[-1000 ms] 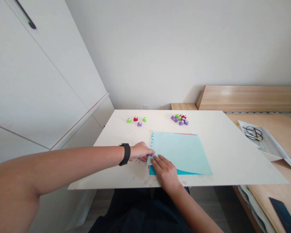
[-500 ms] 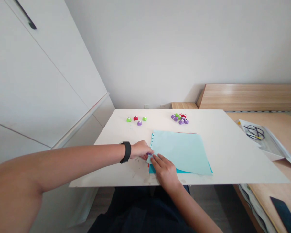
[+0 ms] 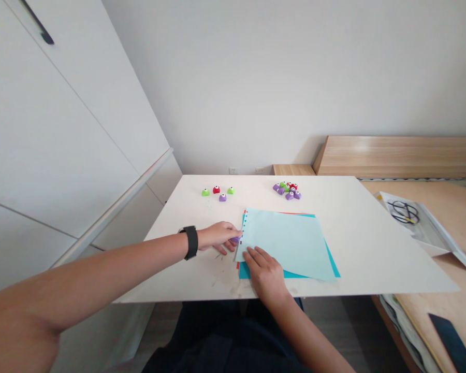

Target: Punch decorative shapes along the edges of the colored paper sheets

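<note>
My left hand (image 3: 219, 237) pinches a small purple hole punch (image 3: 236, 240) at the left edge of a pale blue sheet (image 3: 287, 241). A row of small holes runs down that edge. Fingers of the left hand cover most of the punch. My right hand (image 3: 266, 272) lies on the lower left part of the sheet, fingers stretched out, pressing it down. Beneath it are a darker turquoise sheet (image 3: 333, 261) and a red sheet (image 3: 238, 265), of which only edges show.
Several eye-topped pieces in green, red and purple (image 3: 222, 197) stand at the back left of the white table (image 3: 380, 248). A cluster of similar pieces (image 3: 287, 190) sits at back centre. Rightward, a white box (image 3: 431, 228) holds a black cable (image 3: 404, 211); a dark phone-like slab (image 3: 452, 339) lies nearby.
My left hand has moved slightly up and back from the lower left corner, with the punch in its fingers. The pale sheet has turned a little; my right hand stays in place.
</note>
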Available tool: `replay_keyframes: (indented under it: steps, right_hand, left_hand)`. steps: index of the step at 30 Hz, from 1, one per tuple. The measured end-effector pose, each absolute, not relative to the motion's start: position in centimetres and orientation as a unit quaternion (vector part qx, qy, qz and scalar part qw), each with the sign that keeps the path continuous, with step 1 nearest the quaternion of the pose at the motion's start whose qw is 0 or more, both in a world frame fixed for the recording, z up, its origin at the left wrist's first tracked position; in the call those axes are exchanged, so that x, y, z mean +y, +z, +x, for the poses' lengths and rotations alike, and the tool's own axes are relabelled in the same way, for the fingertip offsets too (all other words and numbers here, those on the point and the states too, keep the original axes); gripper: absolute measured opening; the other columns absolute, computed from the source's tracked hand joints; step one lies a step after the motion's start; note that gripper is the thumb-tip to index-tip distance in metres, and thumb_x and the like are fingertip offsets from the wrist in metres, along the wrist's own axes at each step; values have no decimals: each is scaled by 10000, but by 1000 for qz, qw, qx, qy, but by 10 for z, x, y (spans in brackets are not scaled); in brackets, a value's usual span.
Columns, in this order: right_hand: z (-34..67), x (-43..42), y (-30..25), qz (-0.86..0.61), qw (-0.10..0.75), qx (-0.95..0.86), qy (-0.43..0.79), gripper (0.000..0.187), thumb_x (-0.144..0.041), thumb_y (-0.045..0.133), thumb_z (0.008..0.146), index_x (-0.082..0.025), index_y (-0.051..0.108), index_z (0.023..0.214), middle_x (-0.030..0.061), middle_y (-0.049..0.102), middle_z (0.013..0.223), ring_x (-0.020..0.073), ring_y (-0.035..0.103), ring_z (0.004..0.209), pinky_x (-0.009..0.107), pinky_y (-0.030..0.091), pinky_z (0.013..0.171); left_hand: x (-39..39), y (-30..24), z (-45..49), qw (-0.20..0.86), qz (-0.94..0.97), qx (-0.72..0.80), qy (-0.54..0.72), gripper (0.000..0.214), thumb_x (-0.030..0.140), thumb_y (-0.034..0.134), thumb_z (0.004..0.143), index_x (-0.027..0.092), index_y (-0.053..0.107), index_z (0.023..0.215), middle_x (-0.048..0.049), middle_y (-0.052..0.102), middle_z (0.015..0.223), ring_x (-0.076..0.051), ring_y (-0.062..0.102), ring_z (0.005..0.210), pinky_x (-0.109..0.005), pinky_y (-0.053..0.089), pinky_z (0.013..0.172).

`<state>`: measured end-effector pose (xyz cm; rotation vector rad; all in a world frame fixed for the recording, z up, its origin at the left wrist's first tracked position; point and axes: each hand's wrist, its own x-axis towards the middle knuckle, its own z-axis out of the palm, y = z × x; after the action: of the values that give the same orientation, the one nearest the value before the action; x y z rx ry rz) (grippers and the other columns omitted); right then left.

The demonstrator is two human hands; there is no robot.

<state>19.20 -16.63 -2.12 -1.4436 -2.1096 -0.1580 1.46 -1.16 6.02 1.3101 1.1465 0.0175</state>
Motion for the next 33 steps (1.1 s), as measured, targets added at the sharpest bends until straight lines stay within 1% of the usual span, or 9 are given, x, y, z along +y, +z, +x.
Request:
replay_keyframes:
  steps: [5, 9, 15, 18, 20, 22, 24, 28, 33]
  right_hand:
    - [192, -166, -22, -544, 289, -785, -57, 487, -23, 521, 875, -193, 636, 1316, 102, 658, 1325, 258, 602, 1239, 402, 563, 982]
    - [193, -166, -18, -545, 337, -766, -42, 485, -27, 482, 902, -190, 611, 1340, 96, 659, 1321, 250, 599, 1246, 412, 544, 1025]
    - [195, -165, -12, -580, 424, -695, 22, 383, -114, 437, 983, -187, 608, 1317, 112, 688, 1246, 225, 652, 1152, 397, 555, 1000]
    - [195, -164, -12, -618, 448, -643, 56, 310, -198, 436, 1017, -184, 633, 1257, 114, 717, 1158, 233, 694, 1052, 390, 580, 926]
    - [195, -163, -11, -641, 456, -613, 68, 287, -236, 432, 1027, -183, 641, 1216, 110, 732, 1098, 236, 711, 985, 384, 591, 873]
    - [195, -163, -10, -648, 456, -606, 66, 278, -241, 433, 1026, -186, 644, 1198, 106, 736, 1074, 235, 715, 962, 379, 595, 852]
    - [195, -163, -9, -630, 446, -633, 53, 272, -217, 452, 1009, -195, 652, 1192, 105, 731, 1104, 234, 704, 1012, 388, 589, 893]
    - [194, -162, -7, -568, 389, -725, 14, 286, -154, 516, 935, -214, 679, 1162, 99, 698, 1221, 261, 616, 1208, 458, 533, 1036]
    - [191, -160, -9, -571, 320, -756, -5, 289, -137, 566, 890, -219, 694, 1135, 92, 680, 1255, 289, 564, 1261, 488, 527, 1041]
  left_hand:
    - [5, 64, -10, 650, 545, 514, 123, 530, 653, 685, 724, 168, 613, 926, -72, 673, 907, -191, 677, 730, -302, 569, 616]
    - [23, 69, -41, 628, 538, 524, 204, 462, 586, 628, 781, 167, 623, 977, -53, 653, 912, -149, 630, 685, -244, 518, 557]
    - [28, 50, -73, 492, 624, 566, 218, 440, 583, 518, 856, 176, 620, 988, -50, 647, 883, -170, 611, 658, -252, 459, 512]
    - [24, 39, -79, 403, 693, 565, 193, 435, 577, 422, 918, 194, 624, 959, -43, 666, 856, -184, 614, 664, -281, 466, 590]
    - [21, 37, -80, 318, 747, 557, 174, 429, 561, 375, 950, 218, 632, 956, -39, 688, 855, -211, 639, 739, -301, 468, 691]
    - [19, 37, -81, 246, 783, 552, 149, 414, 544, 355, 969, 245, 641, 994, -43, 712, 890, -244, 660, 837, -319, 457, 764]
    - [16, 40, -82, 205, 793, 559, 127, 391, 531, 365, 972, 267, 646, 1039, -48, 725, 927, -266, 668, 890, -327, 454, 778]
    - [11, 43, -86, 175, 775, 594, 124, 356, 518, 428, 954, 289, 654, 1105, -56, 729, 958, -284, 666, 950, -324, 466, 775]
    - [11, 34, -98, 142, 778, 601, 119, 385, 511, 437, 956, 280, 638, 1189, -73, 700, 996, -282, 657, 948, -336, 476, 796]
